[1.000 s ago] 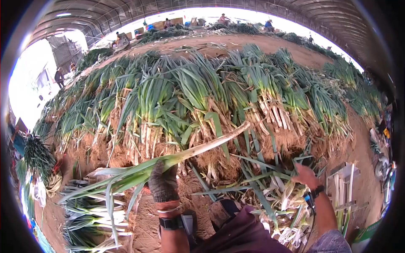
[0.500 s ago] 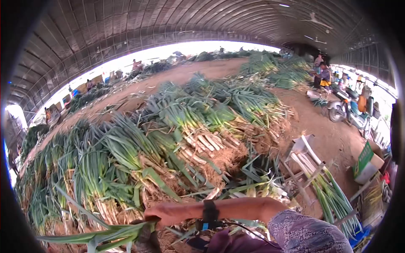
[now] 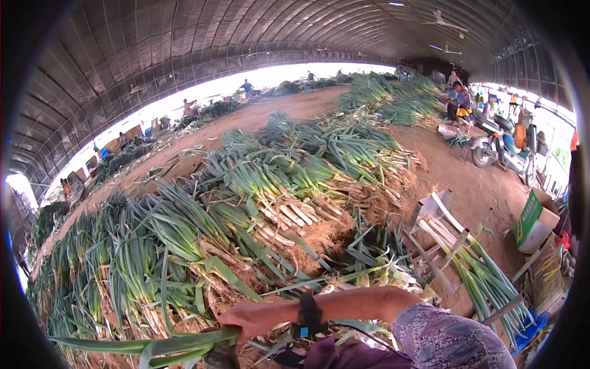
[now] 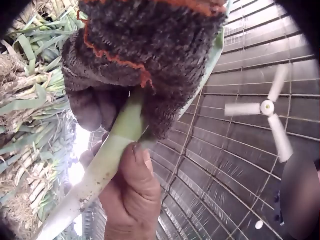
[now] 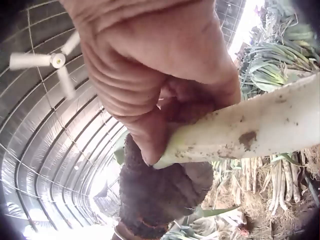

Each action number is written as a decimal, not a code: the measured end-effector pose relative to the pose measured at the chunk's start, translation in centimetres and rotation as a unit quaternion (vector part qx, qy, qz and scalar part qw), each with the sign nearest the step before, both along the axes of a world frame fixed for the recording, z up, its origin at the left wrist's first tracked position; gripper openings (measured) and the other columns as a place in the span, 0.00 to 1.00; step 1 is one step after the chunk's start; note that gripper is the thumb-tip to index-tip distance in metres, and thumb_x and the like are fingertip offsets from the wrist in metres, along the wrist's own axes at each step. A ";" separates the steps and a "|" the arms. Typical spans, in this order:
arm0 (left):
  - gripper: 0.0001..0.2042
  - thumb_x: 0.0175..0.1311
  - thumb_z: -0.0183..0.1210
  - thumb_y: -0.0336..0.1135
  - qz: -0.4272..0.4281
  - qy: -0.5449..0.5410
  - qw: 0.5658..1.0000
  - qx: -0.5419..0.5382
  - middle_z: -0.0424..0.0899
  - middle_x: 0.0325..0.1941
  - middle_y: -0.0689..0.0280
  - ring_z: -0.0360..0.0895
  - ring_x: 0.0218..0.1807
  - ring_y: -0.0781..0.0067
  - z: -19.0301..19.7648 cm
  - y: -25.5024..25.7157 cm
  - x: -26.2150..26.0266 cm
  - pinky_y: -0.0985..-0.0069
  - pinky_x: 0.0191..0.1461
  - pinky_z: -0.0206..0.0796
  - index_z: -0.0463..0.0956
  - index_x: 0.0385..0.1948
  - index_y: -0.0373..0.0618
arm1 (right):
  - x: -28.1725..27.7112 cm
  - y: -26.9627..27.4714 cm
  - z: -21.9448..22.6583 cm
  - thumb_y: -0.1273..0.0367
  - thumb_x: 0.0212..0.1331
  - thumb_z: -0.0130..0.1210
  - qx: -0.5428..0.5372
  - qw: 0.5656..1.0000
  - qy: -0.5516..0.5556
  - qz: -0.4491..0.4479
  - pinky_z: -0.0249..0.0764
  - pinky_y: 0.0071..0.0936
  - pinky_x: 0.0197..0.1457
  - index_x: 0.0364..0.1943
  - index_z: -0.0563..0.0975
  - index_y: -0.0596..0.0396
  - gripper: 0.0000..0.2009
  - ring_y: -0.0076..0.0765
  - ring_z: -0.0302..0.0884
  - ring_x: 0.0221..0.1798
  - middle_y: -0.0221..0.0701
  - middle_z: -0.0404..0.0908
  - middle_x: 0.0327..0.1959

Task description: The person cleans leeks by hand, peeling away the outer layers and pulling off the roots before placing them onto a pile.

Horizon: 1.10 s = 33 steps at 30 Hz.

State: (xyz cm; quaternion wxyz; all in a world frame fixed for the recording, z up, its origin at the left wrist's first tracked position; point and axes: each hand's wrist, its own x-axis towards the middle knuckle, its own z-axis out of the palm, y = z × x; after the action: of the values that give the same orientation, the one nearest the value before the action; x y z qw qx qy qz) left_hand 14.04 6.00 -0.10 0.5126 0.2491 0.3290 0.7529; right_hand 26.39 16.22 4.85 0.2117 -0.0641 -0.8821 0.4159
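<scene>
A leek (image 5: 265, 125) with a pale, soil-spotted stem is held in both hands. My left hand (image 4: 140, 55), in a dark knitted glove with orange trim, grips it where the stem turns green. Close beside the glove, my bare right hand (image 5: 155, 65) pinches the stem between thumb and fingers. In the head view the right hand (image 3: 249, 320) reaches across at the bottom, and its leek's green leaves (image 3: 178, 344) spread to the left. Most of the gloved hand (image 3: 222, 357) is hidden there by the leaves and the frame's lower edge.
A long heap of rooted leeks (image 3: 184, 227) lies ahead. To the right, a rack (image 3: 455, 252) holds cleaned leeks, with a cardboard box (image 3: 536, 221) beyond it. Stripped leaves (image 3: 393, 273) lie beyond the right forearm. People (image 3: 461, 101) and a motor scooter (image 3: 504, 147) are farther back.
The head view has swung to the right. My right hand has come from the stripped leaves on the right over to the leek beside the gloved hand, which still holds it.
</scene>
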 end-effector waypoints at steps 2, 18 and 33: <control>0.16 0.54 0.59 0.28 -0.008 -0.005 1.000 0.001 0.76 0.40 0.59 0.75 0.42 0.60 0.1 0.2 0.4 0.64 0.47 0.71 0.70 0.46 0.42 | 0.7 -0.7 0.5 0.67 0.40 0.61 0.048 0.997 0.049 -0.047 0.64 0.39 0.34 0.30 0.69 0.57 0.15 0.47 0.70 0.31 0.40 0.69 0.24; 0.12 0.55 0.57 0.25 0.180 -0.126 0.975 0.029 0.76 0.39 0.61 0.76 0.44 0.66 1.6 -2.5 -4.6 0.69 0.45 0.76 0.71 0.42 0.39 | 32.9 5.3 -11.4 0.65 0.41 0.62 0.178 0.714 -0.127 -0.665 0.71 0.36 0.43 0.49 0.68 0.55 0.26 0.46 0.75 0.37 0.40 0.75 0.40; 0.16 0.61 0.54 0.37 0.065 0.356 0.932 -0.031 0.79 0.39 0.57 0.76 0.36 0.66 2.4 -0.6 -0.2 0.77 0.42 0.70 0.73 0.45 0.35 | 1.4 -2.7 -2.3 0.72 0.43 0.53 0.337 0.883 0.082 -0.316 0.64 0.34 0.46 0.41 0.69 0.52 0.16 0.38 0.67 0.44 0.32 0.67 0.41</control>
State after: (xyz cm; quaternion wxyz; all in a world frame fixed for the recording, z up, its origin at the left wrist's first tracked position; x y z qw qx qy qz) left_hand 13.81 5.42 2.34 0.3192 0.4623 0.5288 0.6362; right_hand 27.81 13.55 2.53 0.4120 -0.2297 -0.8817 0.0084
